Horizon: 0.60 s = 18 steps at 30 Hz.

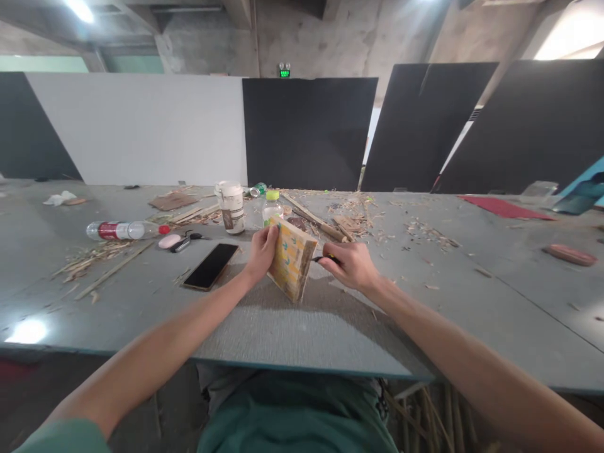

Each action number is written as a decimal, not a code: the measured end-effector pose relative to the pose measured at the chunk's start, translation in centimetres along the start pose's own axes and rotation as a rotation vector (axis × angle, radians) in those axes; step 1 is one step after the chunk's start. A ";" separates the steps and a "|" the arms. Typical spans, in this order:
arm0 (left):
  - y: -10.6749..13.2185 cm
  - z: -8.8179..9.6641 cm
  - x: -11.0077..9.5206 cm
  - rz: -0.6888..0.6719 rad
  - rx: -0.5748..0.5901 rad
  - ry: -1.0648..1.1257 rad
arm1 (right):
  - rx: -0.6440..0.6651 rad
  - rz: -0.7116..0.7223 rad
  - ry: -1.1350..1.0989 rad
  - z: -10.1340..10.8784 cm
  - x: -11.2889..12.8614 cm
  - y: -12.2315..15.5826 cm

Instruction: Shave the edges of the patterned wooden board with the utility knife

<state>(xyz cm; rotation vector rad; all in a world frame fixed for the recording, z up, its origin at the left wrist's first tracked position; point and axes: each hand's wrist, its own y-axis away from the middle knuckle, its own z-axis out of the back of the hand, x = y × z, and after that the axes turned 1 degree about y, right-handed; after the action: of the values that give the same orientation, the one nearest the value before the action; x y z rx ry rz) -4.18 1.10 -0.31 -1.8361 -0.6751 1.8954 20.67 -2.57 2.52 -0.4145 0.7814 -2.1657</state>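
Just in front of both grips lies a bare stretch of the grey table. The left hand clasps a yellow patterned block by its left side, tilting it above the tabletop. Directly right of that grip, the right hand curls its fingers around a small black tool, which points at the block's edge; whether it touches cannot be told. Left of the left hand's hold lies a phone. Beyond the grips stand a green-capped bottle and, to its left, a paper cup. Farthest off, a black panel rises behind.
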 end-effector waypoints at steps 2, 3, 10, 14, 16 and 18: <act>0.0 -0.1 -0.1 0.001 0.010 0.009 | -0.013 -0.001 0.010 0.0 0.0 0.1; 0.0 -0.2 -0.1 0.001 0.014 0.014 | -0.017 0.000 0.013 0.0 0.0 0.1; 0.0 -0.3 -0.2 0.000 -0.001 0.033 | -0.037 0.023 0.011 0.1 0.2 0.1; 0.0 -0.3 -0.4 0.006 0.013 0.038 | -0.031 0.036 0.001 -0.1 0.0 0.2; 0.1 -0.2 -0.4 0.005 0.015 0.038 | -0.029 0.038 -0.007 -0.3 0.0 0.2; 0.1 -0.2 -0.4 0.004 0.017 0.033 | -0.025 0.041 -0.017 -0.3 0.2 0.2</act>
<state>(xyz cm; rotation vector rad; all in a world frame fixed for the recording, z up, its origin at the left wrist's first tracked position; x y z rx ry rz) -3.95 0.81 -0.03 -1.8557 -0.6430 1.8639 20.53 -2.68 2.16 -0.4262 0.8014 -2.1136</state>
